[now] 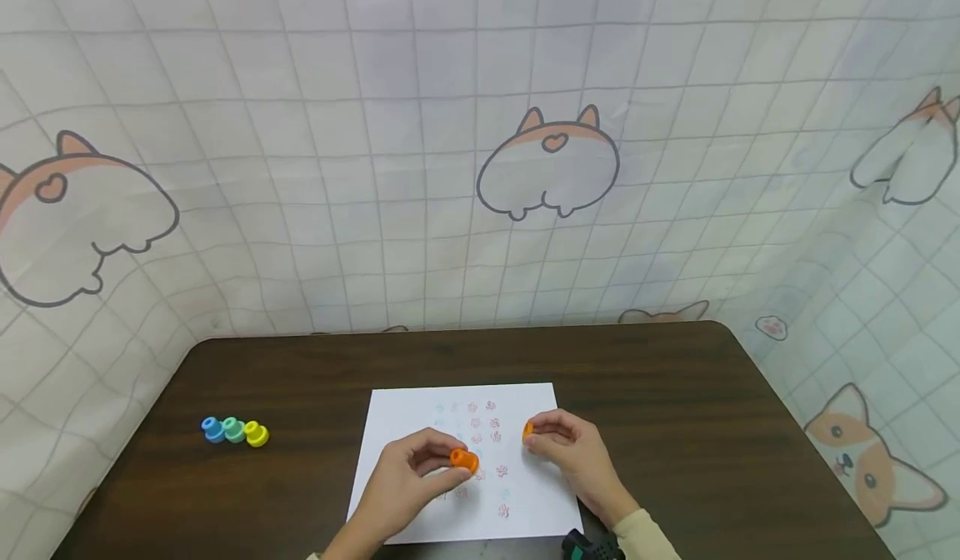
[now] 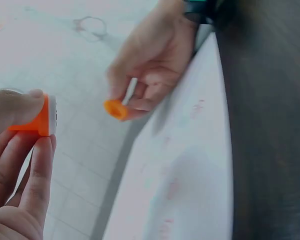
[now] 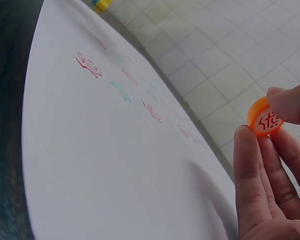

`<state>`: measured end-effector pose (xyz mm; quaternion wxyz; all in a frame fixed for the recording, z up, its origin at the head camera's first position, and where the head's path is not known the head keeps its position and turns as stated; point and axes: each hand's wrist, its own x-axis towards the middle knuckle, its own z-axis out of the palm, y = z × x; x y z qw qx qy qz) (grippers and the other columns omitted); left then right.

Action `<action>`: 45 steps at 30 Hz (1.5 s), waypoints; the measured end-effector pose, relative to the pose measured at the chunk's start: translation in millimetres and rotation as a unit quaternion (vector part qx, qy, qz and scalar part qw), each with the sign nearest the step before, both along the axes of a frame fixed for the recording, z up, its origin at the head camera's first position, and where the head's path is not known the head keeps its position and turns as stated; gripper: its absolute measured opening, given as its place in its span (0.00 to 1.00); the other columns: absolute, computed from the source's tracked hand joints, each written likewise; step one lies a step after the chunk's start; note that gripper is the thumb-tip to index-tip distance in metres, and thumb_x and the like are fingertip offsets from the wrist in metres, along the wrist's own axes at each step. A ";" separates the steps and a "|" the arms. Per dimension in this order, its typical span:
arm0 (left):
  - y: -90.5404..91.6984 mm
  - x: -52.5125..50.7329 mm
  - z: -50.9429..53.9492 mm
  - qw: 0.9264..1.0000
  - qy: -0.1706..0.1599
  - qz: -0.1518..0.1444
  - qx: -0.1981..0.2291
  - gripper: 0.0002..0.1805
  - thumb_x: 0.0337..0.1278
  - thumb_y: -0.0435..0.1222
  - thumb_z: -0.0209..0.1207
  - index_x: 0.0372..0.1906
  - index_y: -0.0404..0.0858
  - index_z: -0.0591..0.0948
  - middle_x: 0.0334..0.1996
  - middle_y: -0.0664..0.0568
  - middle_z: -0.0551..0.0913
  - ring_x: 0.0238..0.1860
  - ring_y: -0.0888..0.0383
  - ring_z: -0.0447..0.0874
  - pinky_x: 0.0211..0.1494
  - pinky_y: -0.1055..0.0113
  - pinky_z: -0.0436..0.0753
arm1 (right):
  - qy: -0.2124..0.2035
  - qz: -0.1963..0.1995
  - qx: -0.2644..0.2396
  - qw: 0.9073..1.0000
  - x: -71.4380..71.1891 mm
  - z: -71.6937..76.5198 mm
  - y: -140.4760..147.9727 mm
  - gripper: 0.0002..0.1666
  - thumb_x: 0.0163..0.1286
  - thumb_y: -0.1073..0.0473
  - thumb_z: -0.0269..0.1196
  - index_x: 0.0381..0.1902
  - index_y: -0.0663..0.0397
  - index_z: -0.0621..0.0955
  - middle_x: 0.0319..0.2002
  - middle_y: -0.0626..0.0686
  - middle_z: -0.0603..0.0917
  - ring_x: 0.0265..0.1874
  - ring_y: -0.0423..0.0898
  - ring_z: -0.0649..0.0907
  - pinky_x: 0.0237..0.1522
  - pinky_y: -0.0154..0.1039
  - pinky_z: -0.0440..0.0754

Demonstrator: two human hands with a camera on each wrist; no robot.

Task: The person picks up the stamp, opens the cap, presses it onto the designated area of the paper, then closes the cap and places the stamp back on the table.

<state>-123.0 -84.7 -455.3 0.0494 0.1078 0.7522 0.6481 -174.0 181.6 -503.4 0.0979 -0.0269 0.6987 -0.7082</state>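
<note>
My left hand [image 1: 408,481] pinches an orange stamp [image 1: 464,460] between thumb and fingers above the paper; in the left wrist view the stamp [image 2: 36,120] shows a white end facing right. My right hand [image 1: 573,460] pinches a small orange cap [image 1: 528,431] above the paper's right part; the right wrist view shows red marks on the cap's round face [image 3: 268,121]. The two orange pieces are apart. Below both hands lies a white sheet of paper [image 1: 540,502] with rows of small red and pale blue-green prints.
Blue [image 1: 213,429], green [image 1: 234,429] and yellow [image 1: 257,434] stamps stand side by side on the dark table [image 1: 300,377] at the left. A patterned cloth [image 1: 420,252] hangs behind the table. A black device [image 1: 592,546] is by the right wrist.
</note>
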 end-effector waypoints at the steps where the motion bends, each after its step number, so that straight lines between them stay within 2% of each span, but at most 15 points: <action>1: -1.0 -1.7 2.0 1.000 0.006 0.000 0.005 0.16 0.53 0.35 0.76 0.45 0.34 0.86 0.47 0.39 0.88 0.44 0.65 0.90 0.55 0.75 0.87 | 0.001 -0.002 0.002 1.000 -0.2 -0.3 0.0 0.23 0.63 0.62 0.74 0.52 0.68 0.82 0.43 0.53 0.89 0.40 0.40 0.89 0.45 0.31 0.88; 5: -2.1 -6.9 8.4 1.000 0.021 0.002 0.020 0.17 0.53 0.35 0.75 0.46 0.33 0.85 0.48 0.37 0.88 0.45 0.65 0.90 0.56 0.73 0.87 | 0.006 -0.014 0.006 1.000 -1.3 -1.2 1.3 0.20 0.63 0.62 0.74 0.50 0.65 0.83 0.42 0.51 0.89 0.39 0.41 0.88 0.45 0.31 0.88; 8: -2.5 -7.1 10.2 0.999 0.018 0.008 0.028 0.17 0.53 0.34 0.75 0.47 0.33 0.85 0.48 0.36 0.87 0.45 0.64 0.90 0.55 0.73 0.88 | 0.010 -0.017 0.009 1.000 -1.4 -1.2 2.5 0.19 0.63 0.63 0.74 0.50 0.65 0.83 0.41 0.50 0.89 0.39 0.42 0.89 0.45 0.31 0.89; 14: -6.6 -4.8 13.6 0.998 0.001 0.031 0.057 0.18 0.52 0.32 0.75 0.48 0.31 0.85 0.47 0.35 0.86 0.44 0.61 0.91 0.53 0.72 0.89 | 0.015 -0.026 0.000 1.000 0.6 3.3 2.3 0.20 0.64 0.63 0.74 0.51 0.66 0.82 0.42 0.51 0.89 0.40 0.42 0.89 0.48 0.32 0.89; 20: -7.9 -2.9 17.3 0.993 -0.019 0.075 0.089 0.19 0.50 0.30 0.76 0.48 0.32 0.85 0.48 0.41 0.86 0.45 0.59 0.90 0.54 0.72 0.88 | 0.029 -0.020 -0.023 0.999 4.2 13.4 1.8 0.23 0.65 0.64 0.72 0.54 0.71 0.79 0.43 0.50 0.87 0.40 0.42 0.88 0.50 0.33 0.90; 26: -5.3 1.6 17.4 0.987 -0.043 0.087 0.126 0.21 0.50 0.28 0.76 0.49 0.28 0.83 0.48 0.45 0.86 0.47 0.57 0.89 0.55 0.72 0.88 | 0.045 -0.001 -0.031 0.999 11.9 24.0 0.1 0.24 0.67 0.65 0.71 0.55 0.74 0.78 0.43 0.46 0.87 0.41 0.41 0.88 0.51 0.33 0.89; 33: -4.0 5.1 16.3 0.988 -0.034 0.087 0.124 0.20 0.51 0.28 0.75 0.49 0.28 0.83 0.47 0.46 0.86 0.47 0.57 0.89 0.56 0.72 0.88 | 0.062 0.021 -0.020 0.998 21.3 37.1 -5.4 0.24 0.66 0.65 0.71 0.55 0.74 0.78 0.43 0.46 0.88 0.41 0.40 0.89 0.50 0.33 0.89; 39: -2.9 7.0 15.5 0.988 -0.045 0.093 0.119 0.19 0.50 0.29 0.76 0.49 0.30 0.84 0.47 0.47 0.88 0.47 0.57 0.89 0.56 0.72 0.88 | 0.082 0.034 0.002 0.996 29.6 46.2 -11.3 0.22 0.65 0.64 0.73 0.53 0.70 0.80 0.43 0.46 0.88 0.40 0.40 0.89 0.49 0.32 0.90; 45: -0.9 9.2 16.4 0.988 -0.053 0.089 0.118 0.19 0.51 0.30 0.76 0.49 0.31 0.84 0.48 0.44 0.88 0.47 0.57 0.89 0.56 0.72 0.88 | 0.099 0.047 0.004 0.994 36.9 54.5 -16.0 0.20 0.65 0.65 0.73 0.52 0.69 0.81 0.43 0.46 0.88 0.41 0.40 0.89 0.49 0.33 0.90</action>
